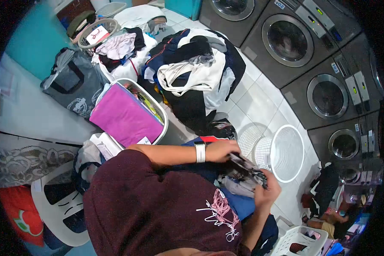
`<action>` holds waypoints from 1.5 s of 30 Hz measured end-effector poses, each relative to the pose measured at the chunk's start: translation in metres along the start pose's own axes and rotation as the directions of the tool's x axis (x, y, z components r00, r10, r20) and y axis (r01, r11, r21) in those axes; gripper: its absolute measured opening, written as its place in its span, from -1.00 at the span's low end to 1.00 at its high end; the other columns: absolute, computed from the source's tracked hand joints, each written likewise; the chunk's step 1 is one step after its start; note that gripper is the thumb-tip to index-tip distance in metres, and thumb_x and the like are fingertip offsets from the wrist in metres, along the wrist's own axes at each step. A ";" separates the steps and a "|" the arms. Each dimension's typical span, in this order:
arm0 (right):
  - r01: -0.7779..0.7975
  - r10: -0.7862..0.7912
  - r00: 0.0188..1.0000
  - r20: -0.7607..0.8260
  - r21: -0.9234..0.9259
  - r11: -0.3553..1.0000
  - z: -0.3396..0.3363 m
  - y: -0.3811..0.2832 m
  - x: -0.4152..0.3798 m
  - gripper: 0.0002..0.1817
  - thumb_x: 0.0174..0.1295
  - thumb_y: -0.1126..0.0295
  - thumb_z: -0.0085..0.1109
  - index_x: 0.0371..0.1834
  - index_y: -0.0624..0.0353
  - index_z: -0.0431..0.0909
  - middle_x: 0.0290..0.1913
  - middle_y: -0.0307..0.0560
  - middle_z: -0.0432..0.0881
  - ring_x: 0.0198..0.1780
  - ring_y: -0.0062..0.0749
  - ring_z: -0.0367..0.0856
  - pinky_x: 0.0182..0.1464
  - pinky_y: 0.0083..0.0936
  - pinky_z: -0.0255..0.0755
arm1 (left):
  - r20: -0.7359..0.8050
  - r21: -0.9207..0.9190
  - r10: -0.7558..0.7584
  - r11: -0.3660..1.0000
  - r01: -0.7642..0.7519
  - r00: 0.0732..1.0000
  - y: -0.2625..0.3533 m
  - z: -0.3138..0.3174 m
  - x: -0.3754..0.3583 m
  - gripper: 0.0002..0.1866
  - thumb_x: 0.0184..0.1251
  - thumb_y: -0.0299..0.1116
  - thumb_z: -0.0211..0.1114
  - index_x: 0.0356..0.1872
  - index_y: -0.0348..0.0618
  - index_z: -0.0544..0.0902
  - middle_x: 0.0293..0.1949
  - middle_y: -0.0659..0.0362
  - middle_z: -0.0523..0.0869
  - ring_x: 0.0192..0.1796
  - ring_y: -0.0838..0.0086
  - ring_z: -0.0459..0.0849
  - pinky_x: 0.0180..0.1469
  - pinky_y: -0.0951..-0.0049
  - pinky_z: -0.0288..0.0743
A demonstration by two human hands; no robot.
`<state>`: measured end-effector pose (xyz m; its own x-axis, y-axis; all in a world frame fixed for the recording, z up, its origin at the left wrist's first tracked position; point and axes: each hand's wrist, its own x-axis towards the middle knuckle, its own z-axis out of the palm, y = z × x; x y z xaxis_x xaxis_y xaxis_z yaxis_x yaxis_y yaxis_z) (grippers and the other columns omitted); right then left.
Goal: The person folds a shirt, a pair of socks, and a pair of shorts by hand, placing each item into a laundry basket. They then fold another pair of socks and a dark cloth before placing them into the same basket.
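A dark patterned garment (247,167) is stretched between my two hands in front of my body. My left hand (223,151), with a white band at the wrist, is closed on one end of it. The other end is in my right hand (266,187), whose fingers are closed round the fabric. Under the garment lie grey cloth (237,186) and blue cloth (240,204). Just beyond my hands stands a white mesh basket (287,153).
A large clothes pile (196,64) lies ahead on the tiled floor. A bin (164,123) with a pink cloth (128,114) is at left, near a grey bag (74,81). Washing machines (288,40) line the right. A person (335,216) is at lower right, by a white basket (301,243).
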<state>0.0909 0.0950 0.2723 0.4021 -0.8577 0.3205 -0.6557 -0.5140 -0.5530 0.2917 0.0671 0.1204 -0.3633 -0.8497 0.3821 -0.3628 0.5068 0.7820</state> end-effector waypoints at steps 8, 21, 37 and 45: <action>-0.008 0.051 0.993 0.106 -0.374 0.927 -0.067 0.066 -0.003 -0.79 -0.19 0.48 0.09 -0.39 0.21 0.49 -0.51 0.10 0.50 -0.41 0.06 0.50 -0.37 -0.29 0.38 | -0.251 0.489 -0.128 0.839 0.240 0.960 -0.069 -0.077 0.074 -0.74 -0.13 -0.60 0.12 -0.34 -0.13 0.63 -0.32 0.01 0.63 -0.24 0.11 0.57 -0.16 0.24 0.41; -0.544 0.141 0.834 -0.534 -0.749 0.378 -0.210 0.190 -0.017 -0.76 -0.03 0.35 0.02 -0.26 -0.01 0.55 -0.30 -0.03 0.60 -0.21 -0.11 0.56 -0.20 -0.18 0.35 | -0.437 0.438 0.245 0.898 -0.033 0.866 -0.016 -0.174 0.218 -0.73 -0.09 -0.57 0.07 -0.32 -0.11 0.62 -0.31 0.00 0.64 -0.21 0.15 0.61 -0.17 0.35 0.46; -0.204 0.443 0.744 -0.500 0.462 0.863 -0.220 0.153 -0.112 -0.66 -0.11 0.75 -0.23 -0.30 0.18 0.42 -0.28 -0.22 0.46 -0.19 -0.53 0.41 -0.10 -0.66 0.27 | -0.194 0.003 -0.097 0.995 0.099 0.976 0.008 -0.198 0.120 -0.64 -0.07 -0.66 -0.13 -0.30 -0.33 0.62 -0.36 0.11 0.64 -0.28 0.48 0.56 -0.12 0.58 0.39; -0.397 0.436 0.878 0.196 0.806 0.438 -0.169 0.062 -0.250 -0.76 -0.13 0.40 0.20 -0.42 0.23 0.37 -0.41 -0.07 0.49 -0.30 -0.32 0.53 -0.17 -0.50 0.37 | 0.312 -0.395 -0.318 0.814 0.427 0.895 -0.022 -0.212 -0.043 -0.87 -0.21 -0.60 -0.05 -0.58 -0.24 0.47 -0.48 0.12 0.60 -0.40 0.36 0.62 -0.25 0.42 0.49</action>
<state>-0.1581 0.2754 0.2881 0.1926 -0.9751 -0.1103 0.0681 0.1254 -0.9898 0.4971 0.0620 0.1906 -0.4777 -0.8765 -0.0601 -0.1109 -0.0077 0.9938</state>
